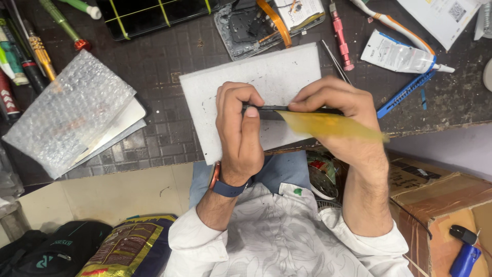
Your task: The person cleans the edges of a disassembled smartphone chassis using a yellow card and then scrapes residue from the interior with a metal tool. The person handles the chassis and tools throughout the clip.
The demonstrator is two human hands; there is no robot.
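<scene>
Two hands' fingers (251, 110) — around thin dark panel (287, 109)

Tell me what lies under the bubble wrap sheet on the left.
Under the clear bubble wrap sheet lies a stack of flat white and grey panels, their edges poking out at its right. The dark gridded work mat carries them. The covered parts stay hidden.

Two hands (both bare), one white foam pad (266, 77), one bubble-wrap bundle (66, 110).
</scene>
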